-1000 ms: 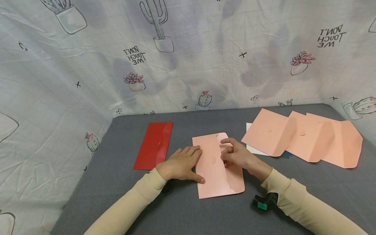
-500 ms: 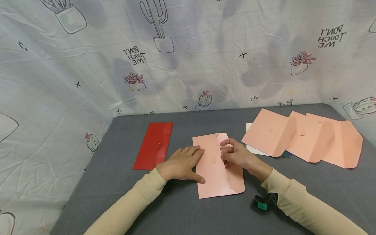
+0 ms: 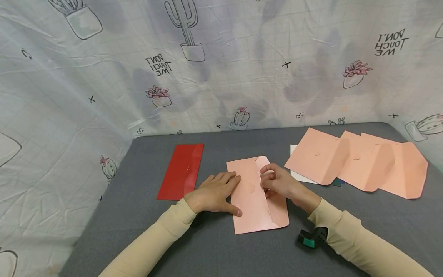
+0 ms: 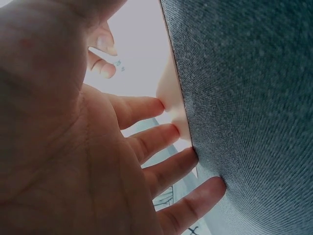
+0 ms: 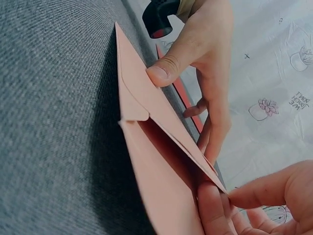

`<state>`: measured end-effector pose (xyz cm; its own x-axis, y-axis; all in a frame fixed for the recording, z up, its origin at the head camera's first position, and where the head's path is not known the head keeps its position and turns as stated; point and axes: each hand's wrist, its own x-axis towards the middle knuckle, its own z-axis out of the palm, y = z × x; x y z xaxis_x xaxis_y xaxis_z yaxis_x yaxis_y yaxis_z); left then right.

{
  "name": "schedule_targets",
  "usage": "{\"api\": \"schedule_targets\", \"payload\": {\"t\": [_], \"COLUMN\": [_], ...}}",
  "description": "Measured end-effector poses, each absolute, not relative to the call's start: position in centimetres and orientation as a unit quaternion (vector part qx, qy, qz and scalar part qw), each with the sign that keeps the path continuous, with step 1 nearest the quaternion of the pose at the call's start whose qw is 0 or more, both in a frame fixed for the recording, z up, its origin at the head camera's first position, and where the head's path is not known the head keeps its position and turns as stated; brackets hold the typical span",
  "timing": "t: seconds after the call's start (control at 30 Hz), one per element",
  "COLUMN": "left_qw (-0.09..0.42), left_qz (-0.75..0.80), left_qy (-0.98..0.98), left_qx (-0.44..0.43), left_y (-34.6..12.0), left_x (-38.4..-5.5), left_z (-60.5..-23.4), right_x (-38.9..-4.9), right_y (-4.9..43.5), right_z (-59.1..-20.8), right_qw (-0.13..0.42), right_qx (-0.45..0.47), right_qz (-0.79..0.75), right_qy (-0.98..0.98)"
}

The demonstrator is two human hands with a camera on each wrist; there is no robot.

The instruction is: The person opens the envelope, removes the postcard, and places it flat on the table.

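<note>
A pink paper envelope [image 3: 247, 209] lies on the table in the head view with its flap [image 3: 278, 213] unfolded to the right. My left hand [image 3: 212, 194] rests on the envelope's left edge, fingers spread and thumb near the lower part. At the mouth of the envelope, my right hand [image 3: 280, 184] pinches the edge of the front panel. The right wrist view shows the mouth parted into a dark gap, with a finger [image 5: 212, 208] of that hand inside it. Whatever lies within the envelope is hidden. In the left wrist view, the left fingertips [image 4: 210, 188] touch down along the envelope's edge and the cloth.
To the left lies a red envelope [image 3: 180, 171]. Several pink envelopes [image 3: 360, 163] overlap at the right, partly covering a white sheet [image 3: 301, 176] and a dark green piece [image 3: 335, 182]. Grey cloth covers the table [image 3: 207, 250]. A patterned curtain [image 3: 242, 77] hangs behind.
The right hand and the envelope edge in it have shifted very slightly to the right. The left index finger has slid a little further onto the envelope since the first frame.
</note>
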<state>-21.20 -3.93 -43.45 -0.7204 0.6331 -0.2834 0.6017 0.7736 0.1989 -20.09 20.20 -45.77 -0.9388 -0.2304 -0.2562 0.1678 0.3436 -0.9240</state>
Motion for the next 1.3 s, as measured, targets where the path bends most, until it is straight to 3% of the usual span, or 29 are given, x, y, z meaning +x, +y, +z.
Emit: {"api": "schedule_targets", "payload": {"t": [0.9,1.3], "left_qw": [0.173,0.169], "left_qz": [0.046,0.051], "left_qy": [0.926,0.924], "left_qx": [0.334,0.339], "left_y": [-3.9,-4.2], "left_x": [-21.2,-21.1], "left_z": [-43.5,-43.7], "right_x": [-20.3,-20.8], "right_y": [20.7,21.4], "right_z": [-45.7,-46.0], "right_qw": [0.157,0.176], "right_qx": [-0.018,-0.012], "right_qz": [-0.541,-0.546], "right_qy": [0.826,0.819]}}
